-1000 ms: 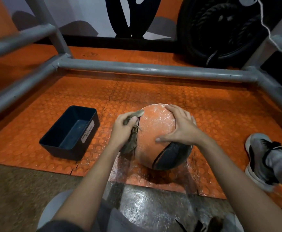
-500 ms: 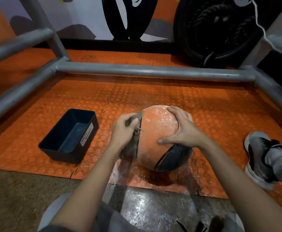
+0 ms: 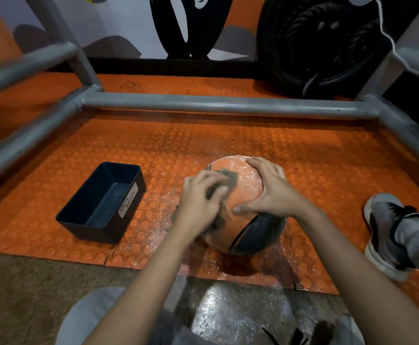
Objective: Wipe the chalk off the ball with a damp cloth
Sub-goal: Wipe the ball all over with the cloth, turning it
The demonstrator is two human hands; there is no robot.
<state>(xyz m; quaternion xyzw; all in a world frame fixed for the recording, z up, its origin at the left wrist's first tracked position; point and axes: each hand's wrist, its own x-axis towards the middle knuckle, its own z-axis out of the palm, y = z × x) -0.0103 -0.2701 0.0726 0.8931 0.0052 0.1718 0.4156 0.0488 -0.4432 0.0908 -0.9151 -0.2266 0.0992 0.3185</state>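
An orange and black ball [image 3: 248, 185] dusted with white chalk sits on the orange studded floor mat [image 3: 228, 143]. My left hand [image 3: 198, 200], blurred by motion, grips a grey-brown cloth [image 3: 229, 174] and presses it against the ball's upper left side. My right hand [image 3: 270, 190] lies spread over the ball's top right, fingers straight, thumb pointing left across the orange panel. The ball's left flank is hidden behind my left hand and the cloth.
A dark open bin [image 3: 101, 202] labelled "waste basket" stands left of the ball. A grey pipe frame [image 3: 216, 105] borders the mat at the back and sides. A shoe [image 3: 387, 230] rests at the right. Black tyres [image 3: 323, 43] lean at the back wall.
My left hand has swept the cloth from the ball's left side up onto its upper face. My right hand has stayed on the ball's top right.
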